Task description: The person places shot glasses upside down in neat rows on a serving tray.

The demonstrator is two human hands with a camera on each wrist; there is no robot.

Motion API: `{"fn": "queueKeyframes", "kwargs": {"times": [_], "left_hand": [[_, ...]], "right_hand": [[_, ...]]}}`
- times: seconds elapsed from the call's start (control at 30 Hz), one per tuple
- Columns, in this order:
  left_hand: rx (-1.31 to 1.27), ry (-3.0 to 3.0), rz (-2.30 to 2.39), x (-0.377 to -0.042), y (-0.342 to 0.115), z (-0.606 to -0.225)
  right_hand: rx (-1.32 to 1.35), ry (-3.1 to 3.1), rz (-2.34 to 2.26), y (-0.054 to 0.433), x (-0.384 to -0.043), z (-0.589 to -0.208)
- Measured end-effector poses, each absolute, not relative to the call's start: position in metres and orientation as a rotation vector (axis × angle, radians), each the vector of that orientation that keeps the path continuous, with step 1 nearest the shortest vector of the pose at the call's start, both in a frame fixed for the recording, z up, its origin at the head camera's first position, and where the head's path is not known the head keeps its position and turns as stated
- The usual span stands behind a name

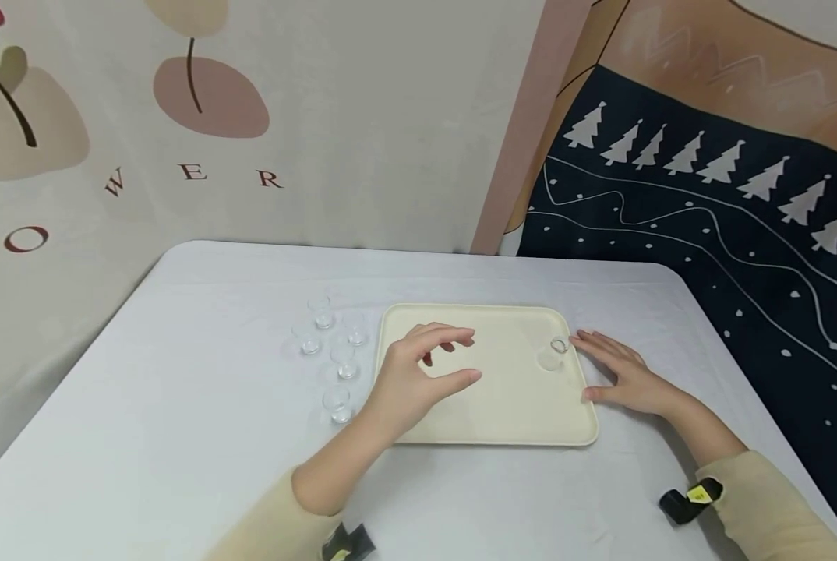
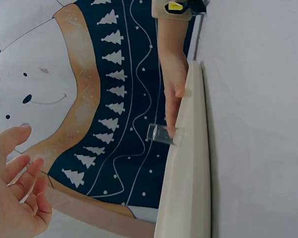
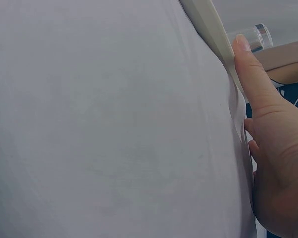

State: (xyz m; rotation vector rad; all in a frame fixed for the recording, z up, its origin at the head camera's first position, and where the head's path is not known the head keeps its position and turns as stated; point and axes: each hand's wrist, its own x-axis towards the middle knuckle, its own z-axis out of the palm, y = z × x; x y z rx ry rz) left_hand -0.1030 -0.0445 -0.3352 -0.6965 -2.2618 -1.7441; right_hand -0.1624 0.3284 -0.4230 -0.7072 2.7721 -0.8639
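Note:
A cream tray (image 1: 489, 425) lies on the white table. One small clear glass (image 1: 551, 357) stands upright near its right end; the left wrist view also shows this glass (image 2: 161, 135) at the rim. My left hand (image 1: 418, 374) hovers over the tray's left part, thumb and fingers spread apart, nothing between them. At the tray's right edge rests my right hand (image 1: 625, 378), fingers extended, the thumb at the rim. In the right wrist view the thumb of that hand (image 3: 280, 134) lies against the tray edge (image 3: 216, 37).
Several small clear glasses (image 1: 347, 366) stand in a loose group left of the tray, the nearest one (image 1: 339, 405) close to my left forearm. Behind the table hangs a pale printed cloth (image 1: 362, 140); a dark cloth with white trees (image 1: 671, 202) hangs at the right.

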Motion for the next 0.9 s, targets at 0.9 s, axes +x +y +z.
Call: {"fn": "queueKeyframes", "kwargs": {"times": [0.9], "left_hand": [[-0.625, -2.473, -1.424, -0.086, -0.175, -0.366]], "right_hand": [[-0.691, 2.772, -0.866, 0.328, -0.163, -0.425]]}}
